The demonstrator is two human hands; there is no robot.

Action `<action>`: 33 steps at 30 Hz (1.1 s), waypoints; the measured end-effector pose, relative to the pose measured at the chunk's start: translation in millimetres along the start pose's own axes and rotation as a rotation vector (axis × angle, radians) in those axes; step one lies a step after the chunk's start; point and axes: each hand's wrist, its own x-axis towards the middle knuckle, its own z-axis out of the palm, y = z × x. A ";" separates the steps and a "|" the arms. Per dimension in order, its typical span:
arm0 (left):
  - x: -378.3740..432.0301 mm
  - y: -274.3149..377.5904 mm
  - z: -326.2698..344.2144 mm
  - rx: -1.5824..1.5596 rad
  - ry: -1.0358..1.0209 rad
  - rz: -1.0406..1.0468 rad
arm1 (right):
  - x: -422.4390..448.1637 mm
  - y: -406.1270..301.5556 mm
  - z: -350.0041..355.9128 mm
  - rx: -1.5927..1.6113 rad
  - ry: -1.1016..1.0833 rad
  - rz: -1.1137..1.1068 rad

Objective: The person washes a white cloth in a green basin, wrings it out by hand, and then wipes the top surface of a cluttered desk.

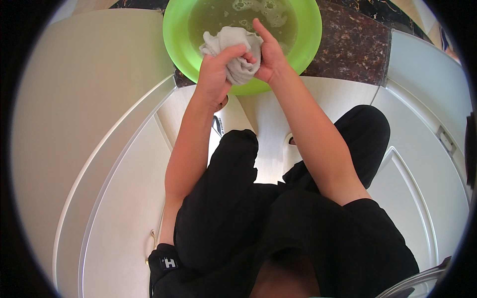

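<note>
A crumpled white cloth [240, 70] is bunched between my two hands above a bright green plastic basin [177, 41]. My left hand [217, 72] grips the cloth from the left, its thumb lying across the top. At the right side of the bundle, my right hand [271, 56] presses its palm against the fabric, thumb raised and apart; its fingers are mostly hidden by the cloth. Cloudy brownish water [216, 18] fills the basin, with patches of white foam [275, 16] floating at the far side.
Under the basin runs a dark brown marbled stone slab [350, 48]. A pale door panel [89, 93] stands at the left, and a white panelled door [413, 126] with a metal latch plate [445, 140] at the right. My black-trousered knees [238, 149] are bent below the basin.
</note>
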 end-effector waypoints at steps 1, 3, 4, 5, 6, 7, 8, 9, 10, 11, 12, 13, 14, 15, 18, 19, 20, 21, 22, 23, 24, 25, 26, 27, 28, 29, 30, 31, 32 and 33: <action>0.0 2.5 -0.7 0.151 0.042 0.045 | -0.5 3.8 11.4 -0.068 0.147 -0.072; 1.6 8.2 -1.8 0.440 0.061 0.048 | -7.7 4.3 31.7 -0.060 0.166 -0.068; 2.9 13.1 -4.3 0.578 0.038 0.007 | -10.1 3.8 36.8 -0.056 0.178 -0.068; 3.3 17.5 -4.8 0.717 0.016 -0.035 | -9.2 3.1 37.6 -0.063 0.163 -0.070; 4.3 20.7 -0.2 0.936 0.020 -0.046 | -7.9 -0.1 35.5 -0.073 0.151 -0.073; 5.0 25.1 5.1 1.155 0.025 -0.057 | -5.6 -3.0 33.0 -0.082 0.139 -0.074; 5.3 26.1 8.2 1.374 0.030 -0.066 | -0.8 -5.9 30.7 -0.217 0.130 -0.099; 2.8 23.4 10.8 1.537 0.063 -0.035 | 5.9 -6.4 31.4 -0.348 0.115 -0.118; -0.2 19.3 15.7 1.700 0.097 -0.003 | 10.2 -4.7 31.4 -0.479 0.099 -0.138; -2.5 16.3 18.6 1.863 0.131 0.031 | 12.3 -1.9 30.7 -0.519 0.151 -0.170; -2.1 15.1 18.4 1.781 0.161 0.021 | 15.1 -1.2 33.0 -0.560 0.203 -0.204; -1.3 12.7 17.1 1.699 0.190 0.011 | 17.2 -0.5 35.4 -0.601 0.254 -0.239; -0.9 10.3 15.3 1.616 0.217 0.002 | 19.2 -0.1 37.2 -0.557 0.302 -0.305; -2.2 6.9 14.3 1.545 0.206 0.055 | 20.9 -1.2 38.1 -0.512 0.352 -0.372; -5.3 -6.5 8.2 1.382 0.221 0.216 | 21.6 -1.4 44.8 -0.455 0.477 -0.519; -2.2 -12.3 5.1 1.363 0.260 0.273 | 22.0 0.7 49.3 -0.447 0.514 -0.556; 1.3 -15.4 1.9 1.344 0.299 0.329 | 25.5 5.7 51.0 -0.482 0.492 -0.623; 5.2 -9.8 3.7 1.356 0.278 0.214 | 29.2 9.9 48.9 -0.518 0.472 -0.691; 9.3 2.0 7.4 1.365 0.254 0.101 | 29.5 10.9 48.8 -0.555 0.452 -0.762; 14.0 9.0 7.5 1.371 0.230 -0.013 | 28.2 9.3 47.8 -0.531 0.457 -0.734; 17.8 9.8 -0.5 1.346 0.201 -0.008 | 27.3 10.1 53.3 -0.503 0.456 -0.701; 23.1 8.2 -8.9 1.320 0.168 0.000 | 27.0 10.2 55.0 -0.476 0.456 -0.672; 28.7 7.6 -16.8 1.294 0.135 0.008 | 29.3 9.1 51.8 -0.436 0.449 -0.637; 33.9 10.7 -17.6 1.252 0.094 -0.079 | 31.6 4.8 44.9 -0.396 0.448 -0.604; 39.4 14.2 -18.3 1.209 0.053 -0.166 | 34.0 0.5 38.0 -0.356 0.447 -0.571; 43.0 16.4 -18.9 1.163 0.012 -0.252 | 36.0 -3.5 30.9 -0.314 0.411 -0.543; 42.1 20.5 -17.8 1.092 -0.030 -0.307 | 36.8 -4.3 28.8 -0.270 0.375 -0.508; 41.1 26.1 -15.6 1.019 -0.071 -0.361 | 37.6 -3.9 26.7 -0.227 0.338 -0.474; 40.2 28.0 -15.9 0.944 -0.111 -0.413 | 38.8 -2.8 24.7 -0.191 0.357 -0.428; 41.0 29.3 -19.7 0.859 -0.142 -0.467 | 41.0 -3.1 25.5 -0.157 0.370 -0.384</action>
